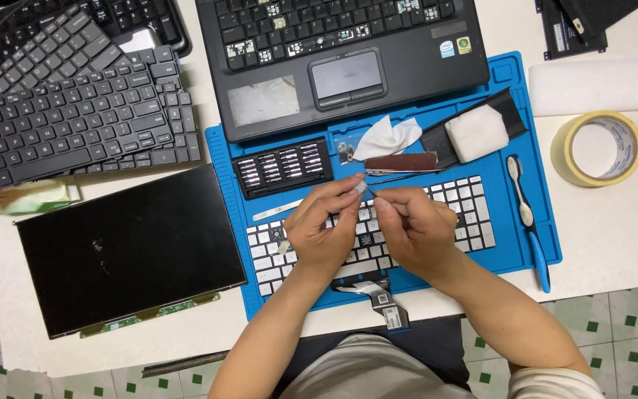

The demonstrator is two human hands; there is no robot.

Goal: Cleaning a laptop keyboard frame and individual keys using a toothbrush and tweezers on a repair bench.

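We pinch a small pale keycap (361, 188) in our left hand (324, 230); our right hand (413, 229), grip closed on thin metal tweezers (387, 179), hovers above the flat white keyboard (467, 210).

Bright, even overhead light; focus is sharp across the view. Soft, short shadows fall beneath both hands (367, 225) onto the white keyboard (467, 203). Faint glare dulls the detached laptop screen panel (127, 244) left of them. Edges show slight bending.
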